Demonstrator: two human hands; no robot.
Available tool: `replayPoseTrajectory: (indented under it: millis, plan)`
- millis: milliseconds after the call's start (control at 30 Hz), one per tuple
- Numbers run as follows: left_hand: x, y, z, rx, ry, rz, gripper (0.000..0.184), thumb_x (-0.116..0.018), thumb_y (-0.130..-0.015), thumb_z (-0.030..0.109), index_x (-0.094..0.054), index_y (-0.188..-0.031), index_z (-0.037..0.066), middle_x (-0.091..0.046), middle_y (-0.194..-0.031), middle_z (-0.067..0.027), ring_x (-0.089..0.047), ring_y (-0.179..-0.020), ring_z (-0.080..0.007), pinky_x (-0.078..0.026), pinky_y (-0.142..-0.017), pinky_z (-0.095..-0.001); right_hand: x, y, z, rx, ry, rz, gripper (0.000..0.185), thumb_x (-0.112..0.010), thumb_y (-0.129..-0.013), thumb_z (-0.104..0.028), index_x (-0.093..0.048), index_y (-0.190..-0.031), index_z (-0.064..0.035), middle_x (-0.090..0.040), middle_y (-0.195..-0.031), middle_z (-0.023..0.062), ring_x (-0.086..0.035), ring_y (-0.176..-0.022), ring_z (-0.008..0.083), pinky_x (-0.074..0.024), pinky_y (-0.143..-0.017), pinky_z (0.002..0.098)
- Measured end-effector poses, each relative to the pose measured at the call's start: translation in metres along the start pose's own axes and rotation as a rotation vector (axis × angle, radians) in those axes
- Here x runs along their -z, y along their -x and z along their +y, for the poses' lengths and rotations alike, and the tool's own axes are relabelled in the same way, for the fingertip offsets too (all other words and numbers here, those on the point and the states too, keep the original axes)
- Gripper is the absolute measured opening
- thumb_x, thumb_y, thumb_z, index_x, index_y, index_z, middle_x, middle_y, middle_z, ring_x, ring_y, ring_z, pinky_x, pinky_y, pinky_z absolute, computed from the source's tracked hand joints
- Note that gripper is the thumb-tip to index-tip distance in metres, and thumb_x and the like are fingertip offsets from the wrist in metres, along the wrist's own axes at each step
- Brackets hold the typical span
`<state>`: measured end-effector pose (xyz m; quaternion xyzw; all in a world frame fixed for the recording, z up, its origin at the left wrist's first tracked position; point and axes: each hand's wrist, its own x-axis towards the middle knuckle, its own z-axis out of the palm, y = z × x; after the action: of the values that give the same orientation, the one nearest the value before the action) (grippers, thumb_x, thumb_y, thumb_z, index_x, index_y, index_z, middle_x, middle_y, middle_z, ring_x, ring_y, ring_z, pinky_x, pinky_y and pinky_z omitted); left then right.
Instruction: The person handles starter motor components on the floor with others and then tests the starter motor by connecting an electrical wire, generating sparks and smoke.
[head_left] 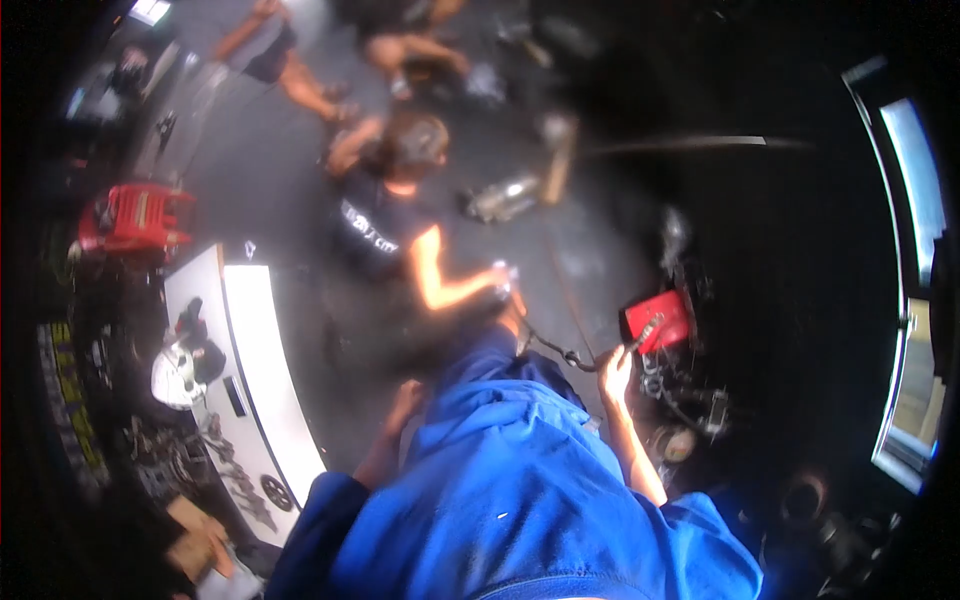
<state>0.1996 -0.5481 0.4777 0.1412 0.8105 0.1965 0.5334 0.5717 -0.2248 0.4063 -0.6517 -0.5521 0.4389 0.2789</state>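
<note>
My right hand (614,376) is closed around a dark, curved, hose-like piece (575,358). One part of it bends left toward my leg, and a lighter ribbed end (648,332) sticks out above my fingers, in front of a red box-shaped object (662,318). My left hand (405,397) hangs low at my left side, apart from other things. Its fingers are too blurred to make out. Ahead of me a co-worker in a dark T-shirt (372,225) is low to the floor, one hand (500,278) near my foot around a small, pale, blurred item.
A white-topped bench (265,330) at left carries a white mask-like object (178,375). Behind it is a red plastic-looking piece (140,215). Metal parts (505,198) lie on the floor ahead; more parts (715,410) are at right. Other people (290,75) are farther off.
</note>
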Motion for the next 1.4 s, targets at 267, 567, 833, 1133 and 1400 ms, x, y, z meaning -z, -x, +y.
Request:
replayPoseTrajectory:
  millis: [267, 567, 833, 1133, 1400]
  plan:
    - [-0.004, -0.084, 0.094, -0.171, 0.004, 0.241, 0.019, -0.068, -0.084, 0.021, -0.07, -0.095, 0.006, -0.071, -0.097, -0.0135, -0.067, -0.095, -0.0261, -0.053, -0.084, -0.0391, 0.002, -0.068, -0.058, 0.005, 0.047, -0.066, 0.044, -0.04, -0.104, -0.045, -0.047, -0.083, -0.0065, -0.053, -0.065, 0.0041, -0.053, -0.061, 0.0153, -0.0476, -0.062, 0.0329]
    - [-0.018, -0.194, 0.128, -0.32, 0.117, 0.21, 0.019, -0.07, -0.084, 0.018, -0.066, -0.097, 0.005, -0.07, -0.096, -0.0135, -0.066, -0.092, -0.025, -0.052, -0.082, -0.037, -0.024, -0.132, -0.121, 0.014, 0.153, -0.18, 0.047, -0.037, -0.104, -0.045, -0.052, -0.086, -0.005, -0.058, -0.069, 0.0058, -0.055, -0.063, 0.0162, -0.0466, -0.063, 0.034]
    - [0.009, -0.171, 0.18, -0.024, 0.279, 0.108, 0.022, -0.068, -0.088, 0.019, -0.065, -0.101, 0.002, -0.068, -0.086, -0.0084, -0.064, -0.071, -0.0151, -0.053, -0.062, -0.0303, -0.062, -0.187, -0.15, 0.053, 0.038, -0.205, 0.043, -0.038, -0.105, -0.042, -0.05, -0.089, -0.0038, -0.052, -0.065, 0.0039, -0.049, -0.059, 0.0146, -0.0454, -0.06, 0.0312]
    - [-0.027, -0.176, 0.215, 0.144, 0.458, 0.163, 0.025, -0.066, -0.086, 0.019, -0.063, -0.104, 0.003, -0.066, -0.085, -0.0081, -0.061, -0.067, -0.0146, -0.05, -0.055, -0.0299, -0.09, -0.283, -0.208, 0.02, -0.014, -0.373, 0.048, -0.034, -0.106, -0.042, -0.052, -0.079, -0.007, -0.054, -0.065, 0.0037, -0.049, -0.06, 0.0139, -0.0417, -0.058, 0.0296]
    - [-0.118, -0.185, 0.285, 0.273, 0.755, 0.253, 0.022, -0.066, -0.087, 0.019, -0.063, -0.104, 0.005, -0.067, -0.085, -0.0062, -0.063, -0.068, -0.0154, -0.05, -0.054, -0.0313, -0.121, -0.389, -0.274, 0.019, -0.166, -0.693, 0.041, -0.04, -0.105, -0.038, -0.048, -0.079, -0.008, -0.048, -0.063, 0.0018, -0.047, -0.057, 0.013, -0.0432, -0.055, 0.0302]
